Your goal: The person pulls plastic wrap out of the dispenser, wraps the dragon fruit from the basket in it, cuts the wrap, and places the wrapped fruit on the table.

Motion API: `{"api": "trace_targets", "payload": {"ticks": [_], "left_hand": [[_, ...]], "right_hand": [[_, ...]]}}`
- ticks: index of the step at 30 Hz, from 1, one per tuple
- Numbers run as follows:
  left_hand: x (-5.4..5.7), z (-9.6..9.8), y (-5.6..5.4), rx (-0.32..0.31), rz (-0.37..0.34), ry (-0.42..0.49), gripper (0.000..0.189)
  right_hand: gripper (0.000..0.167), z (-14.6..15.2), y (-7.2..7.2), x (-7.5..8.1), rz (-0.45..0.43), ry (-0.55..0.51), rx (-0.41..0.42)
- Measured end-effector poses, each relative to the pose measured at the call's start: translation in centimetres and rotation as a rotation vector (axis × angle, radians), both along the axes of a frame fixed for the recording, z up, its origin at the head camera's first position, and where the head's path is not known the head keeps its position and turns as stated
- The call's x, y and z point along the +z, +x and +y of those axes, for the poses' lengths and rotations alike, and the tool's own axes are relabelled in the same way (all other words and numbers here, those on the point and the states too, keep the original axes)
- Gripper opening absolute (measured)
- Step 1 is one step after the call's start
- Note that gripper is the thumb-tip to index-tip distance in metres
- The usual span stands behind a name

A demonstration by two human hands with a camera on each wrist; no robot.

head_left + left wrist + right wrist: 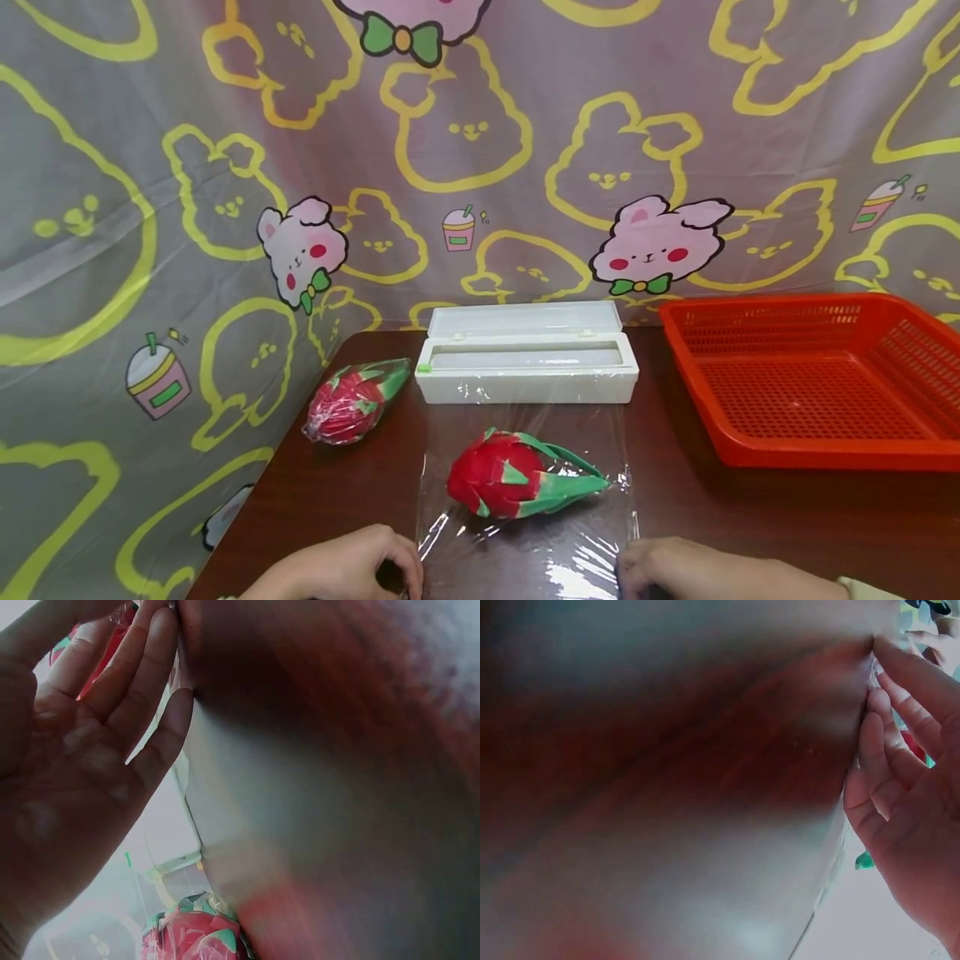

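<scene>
Stretching from a white dispenser box (527, 390) toward the near table edge: clear plastic film (480, 558), glossy, wrinkled along the sides, gripped at both near corners. Lying on it, sideways: a red dragon fruit (506, 479), uncovered, green tips pointing right.

A dark reddish-brown bench (322, 508) is occupied near its far edge by an open, oblong white plastic box (525, 389), from which a glossy transparent plastic film (487, 557) is spread. A wrapped red-and-green dragon fruit (347, 410) is placed at left, a rectangular red perforated plastic basket (832, 454) at right.
</scene>
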State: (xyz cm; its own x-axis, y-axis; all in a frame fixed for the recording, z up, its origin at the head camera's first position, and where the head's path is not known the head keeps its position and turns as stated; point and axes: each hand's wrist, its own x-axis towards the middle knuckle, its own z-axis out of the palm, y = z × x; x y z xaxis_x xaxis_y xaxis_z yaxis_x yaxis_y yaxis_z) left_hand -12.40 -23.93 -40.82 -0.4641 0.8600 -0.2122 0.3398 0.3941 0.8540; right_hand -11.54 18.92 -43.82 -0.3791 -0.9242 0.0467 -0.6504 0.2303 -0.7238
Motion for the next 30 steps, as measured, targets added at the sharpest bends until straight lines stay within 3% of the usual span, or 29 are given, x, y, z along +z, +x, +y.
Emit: {"api": "trace_targets", "payload": {"ticks": [4,7,10,12,17,21,25,30], "left_hand": [[0.1,-0.2,0.3,0.069,-0.115,-0.014,0.010],[0.3,-0.3,0.7,0.120,-0.212,-0.008,0.013],[0.6,-0.5,0.9,0.140,-0.257,0.017,0.014],[0.9,-0.5,1.0,0.129,-0.252,0.043,0.015],[2.6,-0.7,0.8,0.103,-0.146,0.076,0.015],[4.2,-0.7,0.7,0.106,0.037,0.079,0.014],[5.7,-0.4,0.4,0.153,0.194,0.111,0.010],[6.8,0.4,-0.8,0.227,0.281,0.163,0.008]], "right_hand": [[0.006,0.1,-0.1,0.4,-0.029,-0.006,0.007],[0.005,0.1,-0.1,0.6,0.010,-0.034,0.028],[0.004,0.3,0.2,1.3,-0.046,-0.055,0.015],[0.004,0.3,0.4,2.1,-0.132,-0.070,-0.014],[0.010,0.7,0.7,4.2,-0.236,-0.085,-0.090],[0.014,1.0,0.4,5.5,-0.107,-0.110,-0.114],[0.024,1.0,-0.5,6.5,0.072,-0.191,-0.110],[0.030,0.6,-1.8,7.5,0.168,-0.264,-0.126]]}}
